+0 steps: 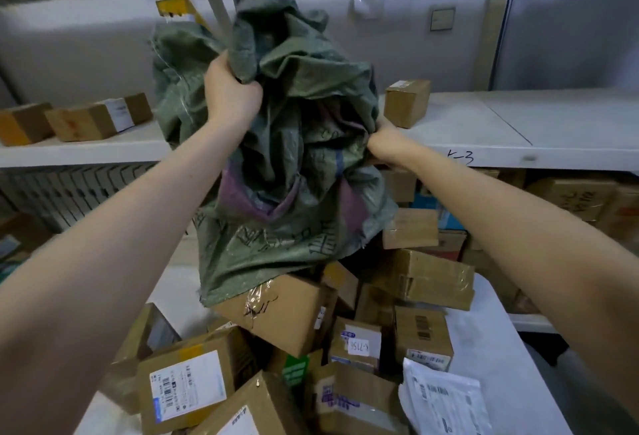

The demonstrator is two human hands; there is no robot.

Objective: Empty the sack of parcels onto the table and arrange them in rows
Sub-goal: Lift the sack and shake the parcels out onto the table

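A crumpled green woven sack [287,165] hangs upside down over the white table [484,324], its open mouth low and draped on a cardboard parcel [276,310]. My left hand [230,92] grips a bunch of sack fabric high up. My right hand [383,140] clutches the sack's right side, lower down. Beneath lies a heap of several cardboard parcels [345,348] in disorder, with a labelled box [186,386] at the front and a white plastic mailer [446,396] at the right. The sack's inside is hidden.
A white shelf [484,133] runs behind the sack, holding a small box [406,102] at the right and two boxes [86,120] at the left. More cartons [574,199] are stacked under the shelf at the right. A metal upright [221,2] stands behind the sack.
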